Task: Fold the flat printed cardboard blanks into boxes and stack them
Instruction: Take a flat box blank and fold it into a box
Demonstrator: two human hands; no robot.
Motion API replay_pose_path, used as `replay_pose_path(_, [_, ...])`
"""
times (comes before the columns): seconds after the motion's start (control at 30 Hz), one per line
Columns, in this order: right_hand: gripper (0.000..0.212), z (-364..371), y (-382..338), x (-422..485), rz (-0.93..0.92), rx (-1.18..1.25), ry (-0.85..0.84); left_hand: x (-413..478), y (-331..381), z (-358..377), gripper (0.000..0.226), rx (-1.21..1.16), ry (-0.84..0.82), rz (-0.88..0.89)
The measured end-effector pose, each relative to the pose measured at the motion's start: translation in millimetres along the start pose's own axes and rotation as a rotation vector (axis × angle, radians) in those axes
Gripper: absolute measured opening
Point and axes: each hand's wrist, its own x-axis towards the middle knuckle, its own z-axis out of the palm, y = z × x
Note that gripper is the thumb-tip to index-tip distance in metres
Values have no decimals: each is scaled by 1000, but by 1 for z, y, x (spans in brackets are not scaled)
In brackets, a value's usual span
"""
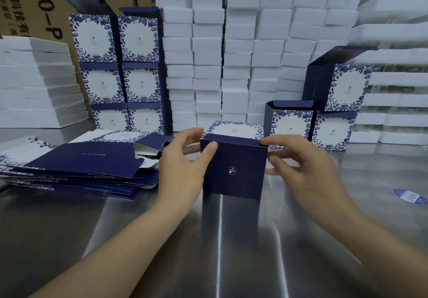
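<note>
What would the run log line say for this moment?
stage: folding | box: upright on table | left hand: grips box | right hand: grips box | blanks: piled left

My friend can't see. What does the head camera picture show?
Two hands, left hand and right hand, hold a dark blue box on a shiny metal table. Flat blanks lie to the left; folded floral boxes are stacked behind, with white foam blocks.

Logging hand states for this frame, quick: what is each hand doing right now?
Left hand: grips the navy box at its left edge, thumb on the front.
Right hand: pinches the box's upper right corner.
</note>
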Motion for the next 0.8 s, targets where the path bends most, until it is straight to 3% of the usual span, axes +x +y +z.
replay_pose_path(0.23, [27, -6, -10, 0, -334, -359, -73, -3, 22, -2, 31, 52, -1, 100])
replay_pose_path(0.43, [98, 6, -25, -2, -652, -492, -127, -17, 53, -4, 47, 176, -86, 403])
replay_pose_path(0.5, [105, 9, -29, -4, -655, -508, -158, -22, 57, -1, 48, 197, -181, 517])
replay_pose_path(0.6, [105, 9, -30, -7, -602, -556, -141, -25, 55, 6, 46, 64, -309, 446])
replay_pose_path(0.8, [77, 15, -20, -15, -306, -515, 85, -28, 37, 19, 40, 262, -190, 388])
